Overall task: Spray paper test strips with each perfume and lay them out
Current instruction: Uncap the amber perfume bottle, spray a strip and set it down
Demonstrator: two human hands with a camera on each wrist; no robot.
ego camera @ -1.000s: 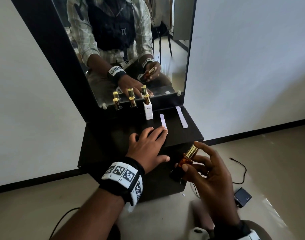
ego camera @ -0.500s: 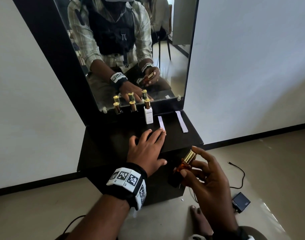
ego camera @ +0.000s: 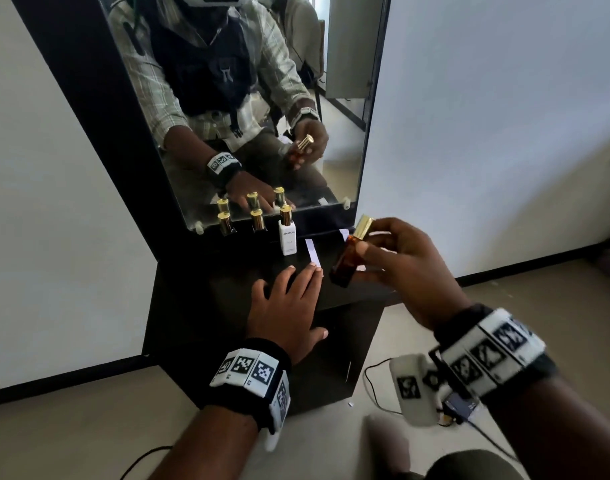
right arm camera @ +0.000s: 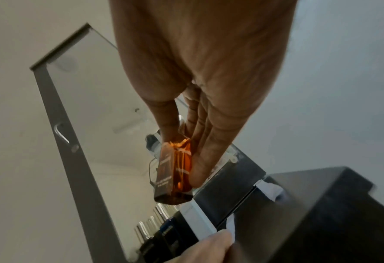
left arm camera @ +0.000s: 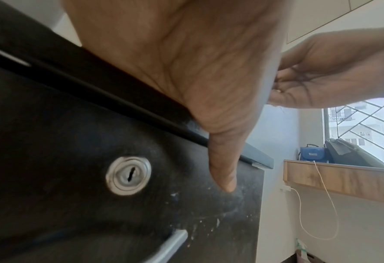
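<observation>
Fingers and thumb of the right hand (ego camera: 405, 268) gripped an amber perfume bottle (ego camera: 345, 263) with a gold cap (ego camera: 363, 226), tilted and held in the air above the right part of the black cabinet top (ego camera: 199, 282). The left hand (ego camera: 286, 306) lay flat on that top with fingers straight, its fingertips (ego camera: 318, 270) pressing the near end of a white paper test strip (ego camera: 312, 252). A second strip (ego camera: 343, 233) lay further right, mostly hidden behind the held bottle. Along the foot of the mirror (ego camera: 262, 98) stood a white perfume bottle (ego camera: 287, 237) with a gold cap and, to its left, two dark bottles (ego camera: 241, 223) with gold caps. On the cabinet front, the left wrist view showed a round keyhole lock (left arm camera: 128, 176).
</observation>
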